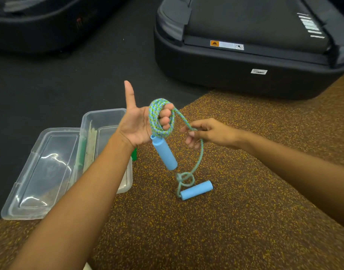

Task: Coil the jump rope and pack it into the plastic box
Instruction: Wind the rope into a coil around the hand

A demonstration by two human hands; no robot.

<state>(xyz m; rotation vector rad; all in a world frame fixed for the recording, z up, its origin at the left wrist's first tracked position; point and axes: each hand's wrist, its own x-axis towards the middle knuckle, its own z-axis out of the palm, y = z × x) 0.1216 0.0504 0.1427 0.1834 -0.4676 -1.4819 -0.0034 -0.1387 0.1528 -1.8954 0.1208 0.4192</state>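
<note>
Gym or fitness room. The floor (235, 221) is brown rubber flecked with yellow, of the kind laid in exercise areas, meeting a plain dark mat (79, 78) at the far side. A black treadmill (245, 75) with a wide belt, a warning label (226, 44) and a barcode sticker (259, 71) stands at the right; a second dark machine (40, 26), blurred, lies at the upper left.

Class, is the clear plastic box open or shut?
Open: the clear plastic box has no cover, and its clear lid lies flat beside it on the floor.
</note>
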